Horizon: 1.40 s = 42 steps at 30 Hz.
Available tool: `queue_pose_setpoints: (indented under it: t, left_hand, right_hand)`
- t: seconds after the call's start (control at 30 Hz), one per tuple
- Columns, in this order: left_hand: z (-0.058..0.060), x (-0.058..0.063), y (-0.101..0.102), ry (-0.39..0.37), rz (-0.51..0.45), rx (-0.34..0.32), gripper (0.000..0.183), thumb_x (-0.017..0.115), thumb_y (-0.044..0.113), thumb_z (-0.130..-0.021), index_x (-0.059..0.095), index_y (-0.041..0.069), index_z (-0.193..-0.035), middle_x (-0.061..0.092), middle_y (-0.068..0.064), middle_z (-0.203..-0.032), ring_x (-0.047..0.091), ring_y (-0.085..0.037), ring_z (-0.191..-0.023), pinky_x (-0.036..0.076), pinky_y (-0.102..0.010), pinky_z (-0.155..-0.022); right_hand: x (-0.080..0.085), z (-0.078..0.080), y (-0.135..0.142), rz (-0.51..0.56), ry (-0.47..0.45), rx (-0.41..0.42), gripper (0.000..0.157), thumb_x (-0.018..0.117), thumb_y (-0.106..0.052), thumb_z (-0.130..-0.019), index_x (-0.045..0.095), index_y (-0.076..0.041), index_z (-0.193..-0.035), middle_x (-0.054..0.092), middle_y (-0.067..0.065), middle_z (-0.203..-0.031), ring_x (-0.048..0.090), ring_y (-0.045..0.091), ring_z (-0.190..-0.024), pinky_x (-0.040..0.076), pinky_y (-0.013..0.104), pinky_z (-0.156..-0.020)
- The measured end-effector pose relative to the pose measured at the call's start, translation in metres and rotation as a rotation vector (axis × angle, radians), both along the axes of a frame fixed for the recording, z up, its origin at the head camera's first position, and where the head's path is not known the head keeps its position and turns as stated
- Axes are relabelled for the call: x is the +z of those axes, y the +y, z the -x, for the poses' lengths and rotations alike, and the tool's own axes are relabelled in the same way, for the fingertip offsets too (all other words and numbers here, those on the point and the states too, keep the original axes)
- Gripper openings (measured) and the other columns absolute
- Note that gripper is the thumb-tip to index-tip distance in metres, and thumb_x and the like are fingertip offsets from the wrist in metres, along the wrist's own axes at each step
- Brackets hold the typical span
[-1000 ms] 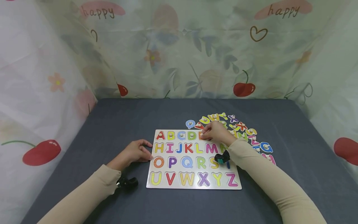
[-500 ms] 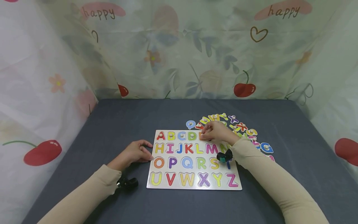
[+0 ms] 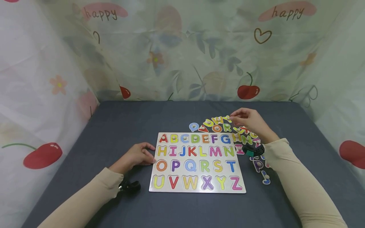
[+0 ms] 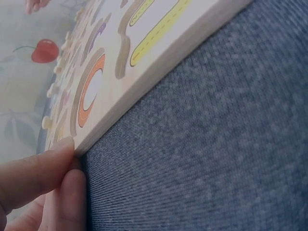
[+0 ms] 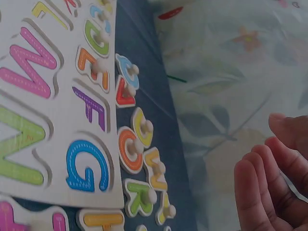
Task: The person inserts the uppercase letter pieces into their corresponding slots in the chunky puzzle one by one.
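A white alphabet puzzle board (image 3: 182,172) lies flat on the table. Its A to E slots hold knobbed letters, with the E piece (image 5: 94,67) seated; F and G show no knobs. At the board's left edge, my left hand (image 3: 138,155) grips the rim between thumb and fingers, seen close in the left wrist view. Over the loose letters beyond the board's far right corner hovers my right hand (image 3: 251,122), fingers relaxed and nothing visible between them. Its fingertips are nearest the yellow Y piece (image 3: 227,119); contact cannot be told. That hand hides some letters.
Loose knobbed letters, including a Q (image 3: 194,127), an O (image 3: 217,128) and a J (image 3: 266,178), curve around the board's far and right sides. A dark cloth covers the table (image 3: 137,117). A printed curtain (image 3: 182,63) closes off the back and sides.
My right hand has left the E piece and moved right and away from me to the loose letters. F and G slots are uncovered now. The left hand has stayed put.
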<state>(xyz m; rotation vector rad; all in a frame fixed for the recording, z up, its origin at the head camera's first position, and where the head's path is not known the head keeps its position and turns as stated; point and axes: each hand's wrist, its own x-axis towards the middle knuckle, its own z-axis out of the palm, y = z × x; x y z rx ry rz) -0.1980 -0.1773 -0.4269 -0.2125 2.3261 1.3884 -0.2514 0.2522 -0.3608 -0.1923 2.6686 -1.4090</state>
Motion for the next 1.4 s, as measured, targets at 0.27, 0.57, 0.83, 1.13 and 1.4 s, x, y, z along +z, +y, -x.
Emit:
queue_pose_setpoints:
  t: [0.27, 0.57, 0.83, 1.13, 1.4]
  left_hand:
    - [-0.001, -0.001, -0.001, -0.001, 0.005, 0.007, 0.05, 0.081, 0.0, -0.074, 0.056, 0.002, -0.117, 0.068, -0.007, -0.074, 0.065, -0.015, -0.066, 0.055, -0.028, -0.062]
    - [-0.002, 0.001, 0.001, 0.0, 0.003, 0.003, 0.051, 0.081, 0.0, -0.074, 0.056, 0.002, -0.118, 0.069, -0.007, -0.074, 0.065, -0.015, -0.067, 0.055, -0.028, -0.063]
    - [-0.002, 0.002, 0.0, 0.0, -0.005, -0.007, 0.053, 0.081, 0.0, -0.073, 0.055, 0.001, -0.119, 0.069, -0.006, -0.074, 0.065, -0.014, -0.066, 0.055, -0.028, -0.062]
    - [-0.001, 0.001, -0.002, 0.0, -0.009, -0.006, 0.053, 0.082, 0.001, -0.073, 0.055, 0.001, -0.119, 0.069, -0.007, -0.076, 0.064, -0.014, -0.066, 0.055, -0.028, -0.062]
    - [-0.002, 0.003, 0.0, -0.004, 0.007, -0.002, 0.052, 0.081, 0.001, -0.074, 0.055, 0.001, -0.119, 0.069, -0.007, -0.076, 0.065, -0.014, -0.066, 0.055, -0.028, -0.063]
  right_hand:
    - [0.0, -0.014, 0.04, -0.11, -0.029, -0.035, 0.047, 0.064, -0.043, -0.092, 0.059, -0.003, -0.117, 0.067, 0.017, -0.108, 0.069, 0.021, -0.089, 0.056, 0.034, -0.08]
    - [-0.018, -0.044, 0.07, -0.18, -0.093, 0.001, 0.046, 0.064, -0.039, -0.093, 0.06, 0.001, -0.117, 0.067, 0.02, -0.104, 0.068, 0.024, -0.084, 0.057, 0.033, -0.076]
    - [-0.036, -0.075, 0.074, -0.283, -0.157, 0.066, 0.038, 0.068, -0.036, -0.09, 0.064, -0.003, -0.11, 0.066, 0.006, -0.091, 0.059, 0.015, -0.07, 0.05, 0.027, -0.059]
    - [-0.043, -0.084, 0.07, -0.32, -0.172, 0.064, 0.034, 0.073, -0.032, -0.086, 0.067, -0.005, -0.105, 0.059, 0.001, -0.076, 0.051, 0.012, -0.058, 0.041, 0.025, -0.048]
    - [-0.05, -0.081, 0.068, -0.349, -0.155, 0.05, 0.03, 0.075, -0.029, -0.084, 0.066, -0.004, -0.099, 0.056, -0.001, -0.071, 0.049, 0.01, -0.057, 0.04, 0.025, -0.049]
